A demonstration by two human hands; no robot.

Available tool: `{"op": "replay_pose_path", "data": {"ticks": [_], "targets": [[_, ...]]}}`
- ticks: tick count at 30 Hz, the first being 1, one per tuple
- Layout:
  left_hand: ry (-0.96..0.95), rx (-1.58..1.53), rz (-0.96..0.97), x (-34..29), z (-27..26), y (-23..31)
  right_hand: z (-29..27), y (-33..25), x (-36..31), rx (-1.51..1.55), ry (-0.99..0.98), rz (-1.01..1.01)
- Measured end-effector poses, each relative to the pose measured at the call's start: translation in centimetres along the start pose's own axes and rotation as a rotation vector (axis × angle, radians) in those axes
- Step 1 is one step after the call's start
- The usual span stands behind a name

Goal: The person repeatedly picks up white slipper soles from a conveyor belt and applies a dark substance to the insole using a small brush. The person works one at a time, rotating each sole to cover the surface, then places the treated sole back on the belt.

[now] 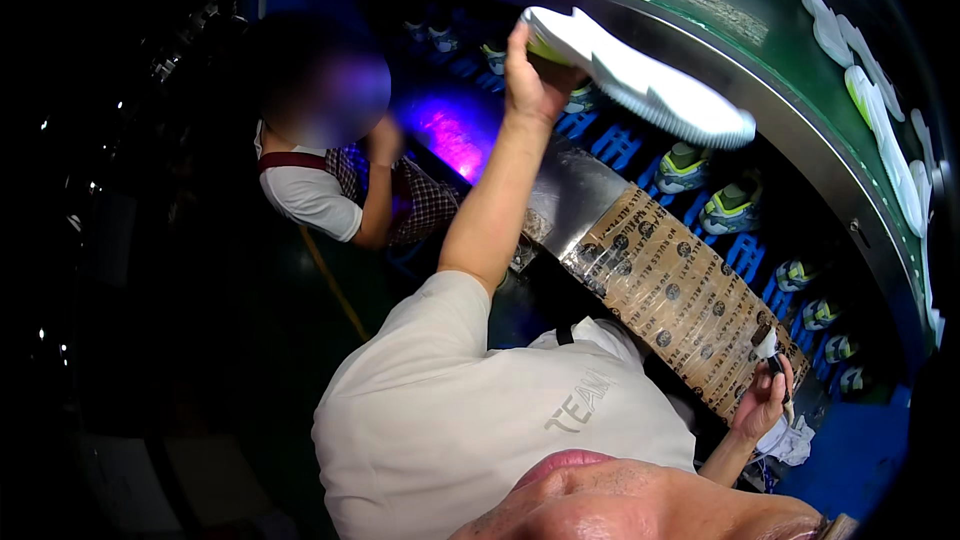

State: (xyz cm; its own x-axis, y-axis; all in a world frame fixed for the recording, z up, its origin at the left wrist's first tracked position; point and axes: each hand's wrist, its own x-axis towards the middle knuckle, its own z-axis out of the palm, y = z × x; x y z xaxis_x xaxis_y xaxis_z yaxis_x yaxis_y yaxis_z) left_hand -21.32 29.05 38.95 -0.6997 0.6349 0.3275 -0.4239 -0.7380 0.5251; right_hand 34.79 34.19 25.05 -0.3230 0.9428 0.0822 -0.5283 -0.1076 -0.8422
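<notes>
My left hand (537, 83) is stretched out far ahead, its fingers closed on one end of a white shoe sole (650, 78). The sole has a ridged side and a yellow-green patch by my fingers. It hangs in the air above a row of shoe uppers (683, 168). Low on the right, my right hand (763, 402) is wrapped round the handle of a small brush (768, 343) with a dark and white head. That brush is over the end of a bench covered in brown printed paper (672, 290). A crumpled white cloth (790, 440) lies beside my right wrist.
Beyond the uppers curves a green conveyor belt (800, 70) with a metal side, carrying several white soles (872, 120). Blue racks (617, 147) run under the uppers. On the left a co-worker in a checked apron (425, 202) stands by a purple-lit metal surface (452, 140).
</notes>
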Motion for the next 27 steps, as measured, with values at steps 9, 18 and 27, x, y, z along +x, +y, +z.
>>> {"op": "replay_pose_path", "data": {"ticks": [9, 18, 27], "targets": [[-0.059, -0.125, -1.118, -18.5, 0.1, -16.8, 4.0, 2.1, -1.2, 0.165, 0.209, 0.049], [-0.326, 0.121, -1.034, -18.1, 0.5, -25.0, 9.4, 4.4, 6.7, -0.069, 0.145, 0.116], [-0.323, 0.386, -0.896, -18.7, 4.3, -25.7, 10.2, 6.4, 8.8, 0.487, 0.096, 0.12]]}}
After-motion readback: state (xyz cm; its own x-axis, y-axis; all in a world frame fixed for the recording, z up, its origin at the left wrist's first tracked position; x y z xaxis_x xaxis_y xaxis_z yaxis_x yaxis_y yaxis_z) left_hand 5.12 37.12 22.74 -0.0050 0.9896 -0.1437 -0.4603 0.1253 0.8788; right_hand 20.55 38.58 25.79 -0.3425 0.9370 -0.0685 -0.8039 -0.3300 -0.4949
